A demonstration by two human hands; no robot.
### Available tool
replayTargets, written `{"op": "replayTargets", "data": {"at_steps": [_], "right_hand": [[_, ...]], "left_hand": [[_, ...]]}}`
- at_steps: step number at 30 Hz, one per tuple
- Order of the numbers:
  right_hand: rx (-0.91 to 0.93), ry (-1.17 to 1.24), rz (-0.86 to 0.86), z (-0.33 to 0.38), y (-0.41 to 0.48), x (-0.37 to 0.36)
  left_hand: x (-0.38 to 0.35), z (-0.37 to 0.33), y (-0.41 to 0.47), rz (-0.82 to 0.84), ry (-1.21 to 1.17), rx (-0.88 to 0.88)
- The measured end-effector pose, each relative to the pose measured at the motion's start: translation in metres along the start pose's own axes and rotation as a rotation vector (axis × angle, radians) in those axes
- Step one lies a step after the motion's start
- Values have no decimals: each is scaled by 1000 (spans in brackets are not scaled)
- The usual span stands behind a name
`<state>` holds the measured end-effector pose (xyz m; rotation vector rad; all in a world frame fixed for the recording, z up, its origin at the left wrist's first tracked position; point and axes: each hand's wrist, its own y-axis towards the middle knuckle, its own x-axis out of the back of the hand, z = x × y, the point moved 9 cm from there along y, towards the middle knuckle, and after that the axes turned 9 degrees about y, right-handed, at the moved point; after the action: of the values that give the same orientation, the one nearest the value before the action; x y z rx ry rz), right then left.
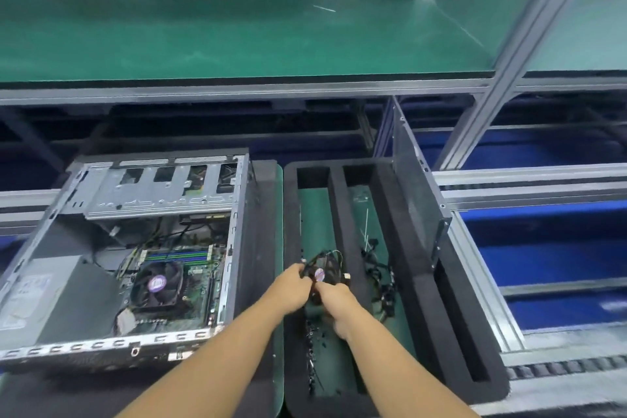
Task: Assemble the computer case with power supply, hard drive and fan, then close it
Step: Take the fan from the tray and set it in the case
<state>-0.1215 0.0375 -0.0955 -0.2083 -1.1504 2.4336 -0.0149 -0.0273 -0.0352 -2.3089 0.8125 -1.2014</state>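
Black plastic fan [320, 273] with purple hub is gripped between left hand [290, 288] and right hand [336, 299]. It is held over black foam tray [400, 231].

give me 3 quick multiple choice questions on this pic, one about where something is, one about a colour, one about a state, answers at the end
1. Where is the small fan gripped by the left hand and right hand?
A. On the floor
B. Over the foam tray, right of the computer case
C. Inside the case

2. What colour is the round hub label on the CPU cooler in the case?
A. Yellow
B. White
C. Purple

3. What state is the computer case in?
A. Lying open, its inside showing
B. Closed, with its panel on
C. Wrapped in plastic

Answers
1 B: both hands hold the fan above the tray's green floor, outside the case.
2 C: the label at the cooler's centre is purple.
3 A: the motherboard shows from above, and the side panel stands in the tray.
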Motion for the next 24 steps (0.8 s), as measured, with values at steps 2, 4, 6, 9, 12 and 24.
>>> {"op": "replayTargets", "data": {"at_steps": [2,4,6,9,12,24], "right_hand": [[-46,75,-28,-10,11,-1],[-46,86,-88,-13,17,-1],[-18,111,-155,-12,23,-2],[8,85,-225,-14,28,-7],[71,-52,-259,-12,30,-8],[742,-324,-366,91,-30,-2]], "left_hand": [[-6,9,2,10,-14,31],[-7,16,5,-7,-51,72],[-4,19,6,-47,-96,103],[-4,17,4,-69,-156,122],[-8,12,-5,-63,-222,119],[67,-25,-26,-217,-399,-22]]}}
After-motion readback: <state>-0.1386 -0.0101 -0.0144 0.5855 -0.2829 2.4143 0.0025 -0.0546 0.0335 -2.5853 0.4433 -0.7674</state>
